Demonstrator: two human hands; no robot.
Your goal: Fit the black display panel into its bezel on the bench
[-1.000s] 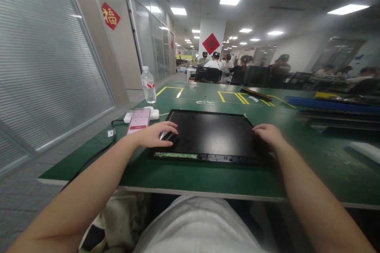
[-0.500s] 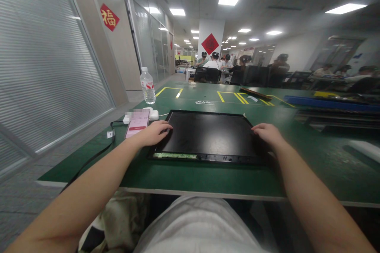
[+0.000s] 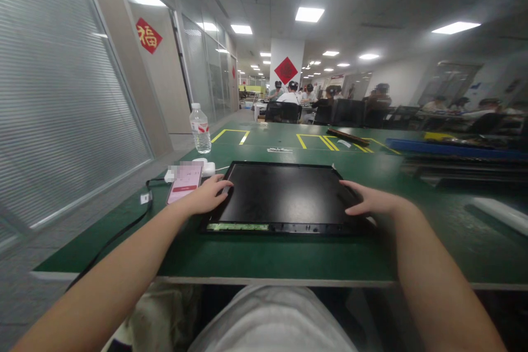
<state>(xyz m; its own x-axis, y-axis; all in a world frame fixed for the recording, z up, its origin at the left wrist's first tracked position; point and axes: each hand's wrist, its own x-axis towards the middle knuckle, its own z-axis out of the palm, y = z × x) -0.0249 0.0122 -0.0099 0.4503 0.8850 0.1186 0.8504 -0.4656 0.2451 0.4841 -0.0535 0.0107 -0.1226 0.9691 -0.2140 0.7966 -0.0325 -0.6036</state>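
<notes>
A black display panel (image 3: 284, 192) lies flat on the green table, its dark screen facing up. A green circuit strip (image 3: 237, 227) shows along the left part of its near edge. My left hand (image 3: 209, 196) rests at the panel's left edge, thumb and fingers apart over the frame. At the right edge is my right hand (image 3: 369, 198), its thumb and fingers spread over the border of the screen. Neither hand is visibly closed around the panel. The undersides of the fingers are hidden.
Left of the panel lie a phone (image 3: 184, 182) and white plugs (image 3: 202, 166) with a black cable (image 3: 121, 237). A water bottle (image 3: 200, 127) stands behind them. Dark strips and a blue bar (image 3: 445, 147) lie at the right. People sit at tables farther back.
My right hand's thumb and fingers have spread apart, and the fingers of my left hand have opened a little. The view has tilted slightly upward; the panel stays on the table.
</notes>
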